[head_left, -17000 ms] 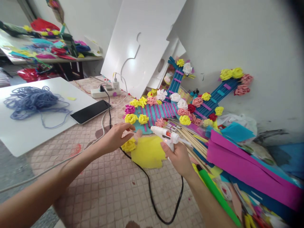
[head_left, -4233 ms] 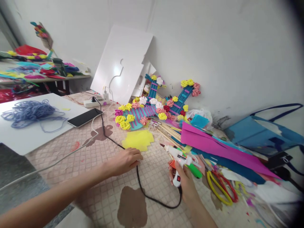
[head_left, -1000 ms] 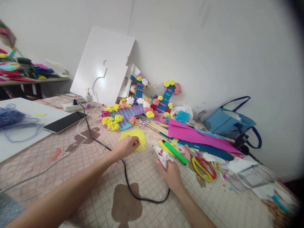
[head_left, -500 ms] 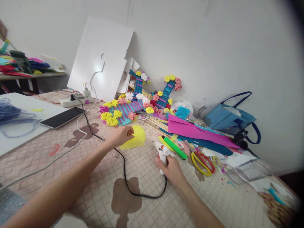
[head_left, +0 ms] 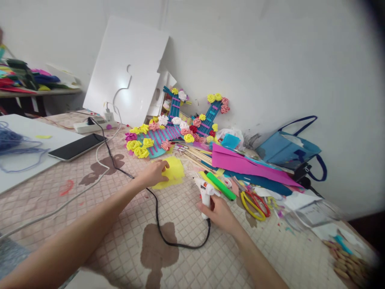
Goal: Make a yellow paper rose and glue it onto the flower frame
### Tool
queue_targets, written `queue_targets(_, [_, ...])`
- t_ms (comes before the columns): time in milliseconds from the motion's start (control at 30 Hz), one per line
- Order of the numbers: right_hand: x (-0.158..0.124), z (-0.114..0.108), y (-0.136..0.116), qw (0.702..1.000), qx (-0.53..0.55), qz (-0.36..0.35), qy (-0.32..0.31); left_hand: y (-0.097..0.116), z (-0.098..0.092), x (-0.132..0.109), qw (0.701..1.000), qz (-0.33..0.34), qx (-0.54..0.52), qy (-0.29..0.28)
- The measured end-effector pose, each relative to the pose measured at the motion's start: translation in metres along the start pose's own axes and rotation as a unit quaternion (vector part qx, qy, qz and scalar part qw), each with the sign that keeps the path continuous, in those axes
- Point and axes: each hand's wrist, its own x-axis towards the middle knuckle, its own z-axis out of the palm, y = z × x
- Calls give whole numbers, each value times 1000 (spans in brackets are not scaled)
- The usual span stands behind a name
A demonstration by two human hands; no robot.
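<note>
My right hand (head_left: 221,212) is wrapped round the handle of a white hot glue gun (head_left: 205,192), whose nozzle points up and to the left. A black cord (head_left: 168,242) runs from its base in a loop across the table. My left hand (head_left: 152,173) is at the left edge of a piece of yellow paper (head_left: 174,173), fingers apart and bent over it; whether they press on the paper is hard to see. Just beyond lies a turquoise and purple striped piece (head_left: 159,142) trimmed with yellow, white and pink paper flowers.
Right of the glue gun are a green marker (head_left: 221,186), yellow-handled scissors (head_left: 252,206), wooden sticks (head_left: 195,155) and magenta paper (head_left: 243,162). A phone (head_left: 76,147) and a power strip (head_left: 93,126) lie left. A blue bag (head_left: 288,148) stands by the wall.
The fingers of my left hand have spread from a closer curl and reach further over the yellow paper. My right hand keeps the glue gun in nearly the same place. The view has shifted slightly.
</note>
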Motion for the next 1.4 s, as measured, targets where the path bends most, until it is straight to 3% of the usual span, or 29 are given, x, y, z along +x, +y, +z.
queue_targets(300, [1, -5, 9, 993, 93, 29, -66, 1, -2, 1, 1000, -12, -3, 20])
queue_targets(500, [1, -40, 16, 983, 129, 17, -126, 0, 0, 1, 997, 3, -6, 72])
queue_targets(567, [1, -52, 23, 990, 118, 36, -73, 3, -1, 0, 996, 11, -7, 94])
queue_targets(667, [5, -59, 36, 994, 38, 49, 87, 10, -3, -2, 993, 26, -16, 118])
queue_targets(733, [9, -58, 47, 987, -20, 40, 157, 15, -3, -3, 991, 37, -24, 129])
queue_targets(933, [16, -42, 60, 978, -57, 32, 200, 22, 3, -3, 987, 67, -49, 136])
queue_targets(1100, [10, -35, 40, 992, -11, 30, 125, 24, 7, -4, 988, 79, -54, 118])
queue_targets(1267, [2, -30, 20, 989, 128, 19, -75, 24, 8, -4, 991, 78, -56, 95])
queue_targets(1400, [1, -19, 14, 987, 143, 35, -71, 25, 8, -4, 993, 76, -59, 72])
